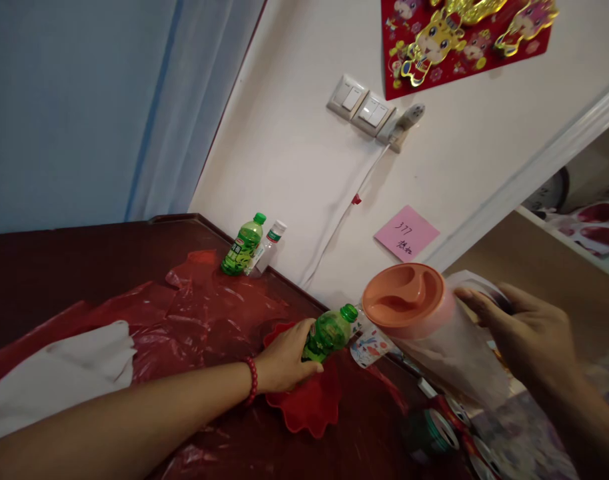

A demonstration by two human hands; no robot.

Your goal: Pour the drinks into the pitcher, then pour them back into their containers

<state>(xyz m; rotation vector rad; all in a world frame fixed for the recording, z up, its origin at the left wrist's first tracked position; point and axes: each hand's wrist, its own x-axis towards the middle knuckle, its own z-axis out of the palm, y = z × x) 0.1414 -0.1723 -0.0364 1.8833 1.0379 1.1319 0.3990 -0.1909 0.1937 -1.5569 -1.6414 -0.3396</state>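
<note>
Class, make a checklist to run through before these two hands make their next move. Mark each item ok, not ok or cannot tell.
1. Left hand has a grip on the green bottle: ok, fingers and thumb are around it.
2. Right hand is at the handle side of the pitcher: ok.
3. Orange lid sits on the pitcher: ok.
4. Bottle's base is free of the red dish: cannot tell, the hand hides it.
5. Tabletop on the right is uncluttered: not ok, drink cans stand there.
</note>
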